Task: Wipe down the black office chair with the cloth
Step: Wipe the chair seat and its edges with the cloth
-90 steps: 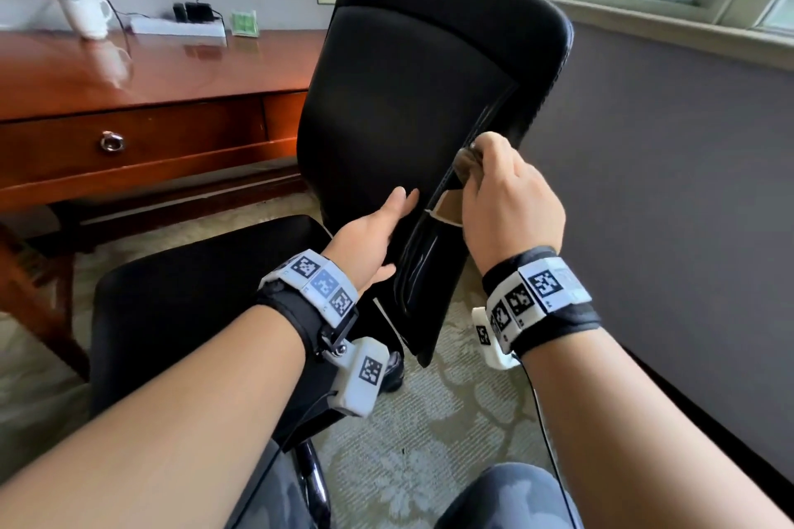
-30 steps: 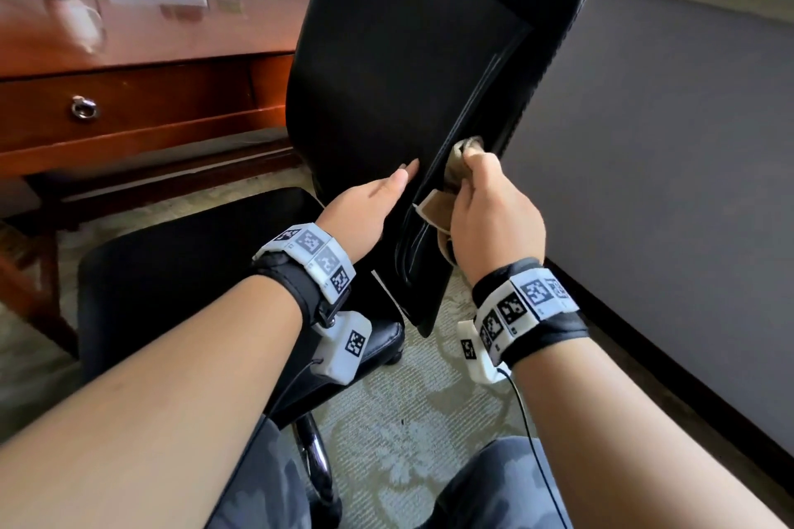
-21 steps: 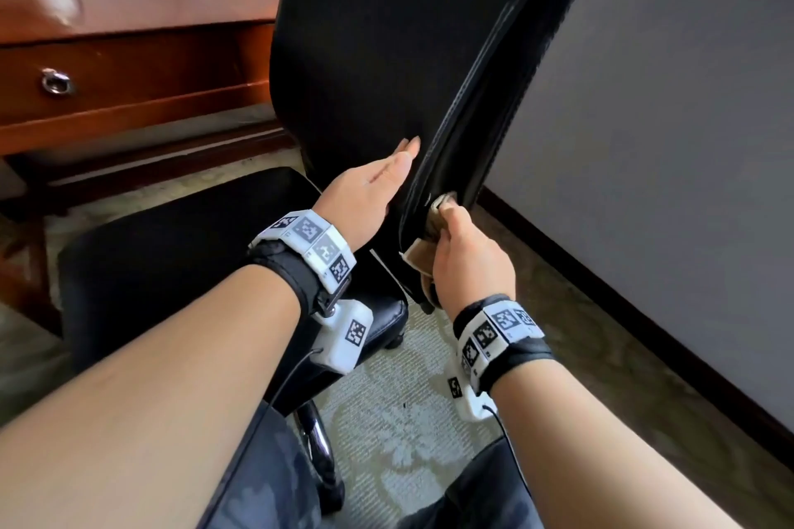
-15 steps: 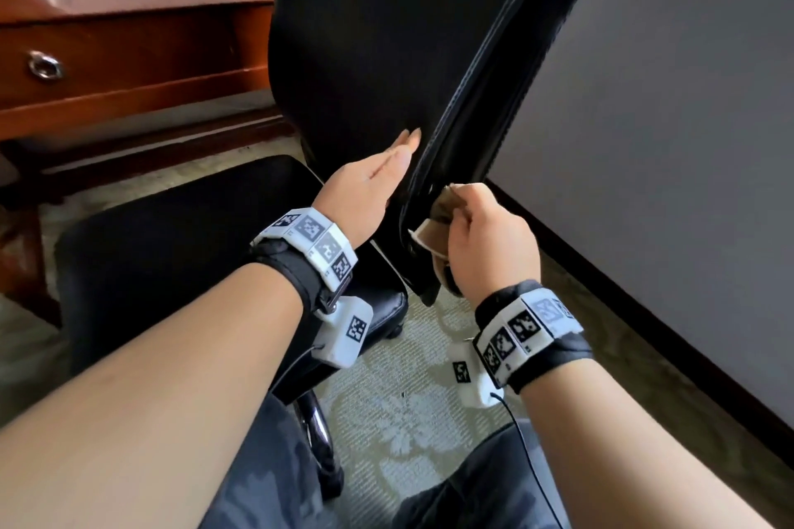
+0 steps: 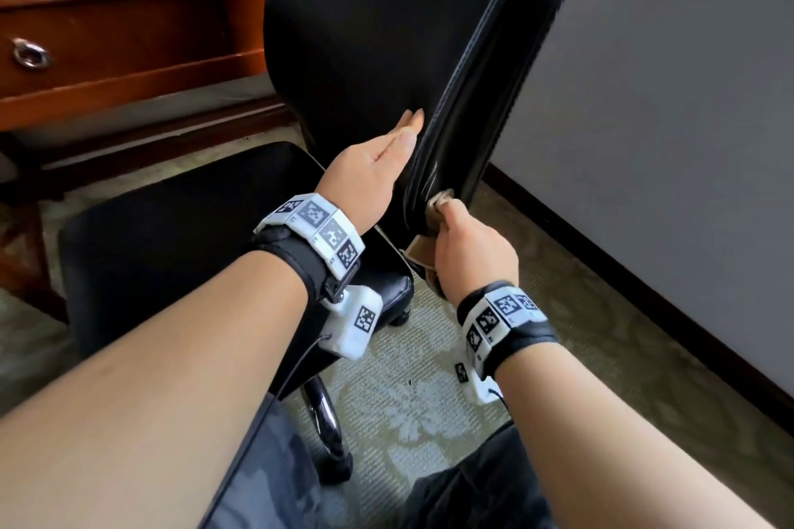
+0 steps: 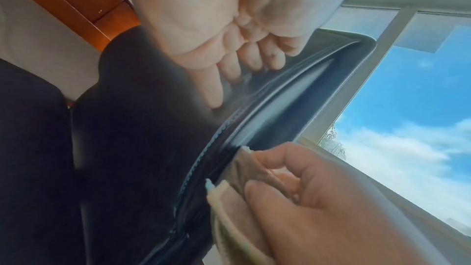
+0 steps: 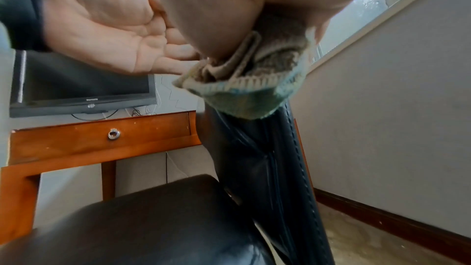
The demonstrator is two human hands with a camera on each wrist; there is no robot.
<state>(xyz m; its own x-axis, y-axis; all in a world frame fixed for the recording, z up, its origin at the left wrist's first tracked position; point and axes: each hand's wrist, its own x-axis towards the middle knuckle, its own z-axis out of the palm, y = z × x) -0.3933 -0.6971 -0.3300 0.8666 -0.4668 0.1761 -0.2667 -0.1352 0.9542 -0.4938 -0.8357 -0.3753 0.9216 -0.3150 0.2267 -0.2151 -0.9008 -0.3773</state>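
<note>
Beige cloth [image 5: 429,247] is bunched up in your right hand [image 5: 474,256], fingers curled round it, and it's pressed into the stitched groove down the side edge of the black office chair [image 5: 369,34], low on the backrest. From the right wrist view you can see the cloth [image 7: 244,80] has a greenish ribbed hem hanging under your fist, sitting right on the seam. The left wrist view shows the thumb and forefinger of that hand [image 6: 318,198] pinching the cloth [image 6: 242,180] against the piping.

Your left hand [image 5: 369,172] is flat, fingers straight and together, palm resting on the front face of the backrest just beside the seam, so the two hands sit on either side of that edge, close but not touching.

Compared with half a second ago, the right hand has slid lower along the groove, nearer the bottom corner of the backrest; three seconds back it was well up the edge. The left hand has barely shifted.

No containers around except the drawer [image 5: 107,47] in the wooden table [image 5: 129,99], and that's closed with its ring pull showing.

Room-wise: the seat [image 5: 172,228] is to your left below the hands, patterned carpet [image 5: 408,391] underneath, and the grey wall [image 5: 666,120] with its dark skirting board runs close along the right of the chair.
</note>
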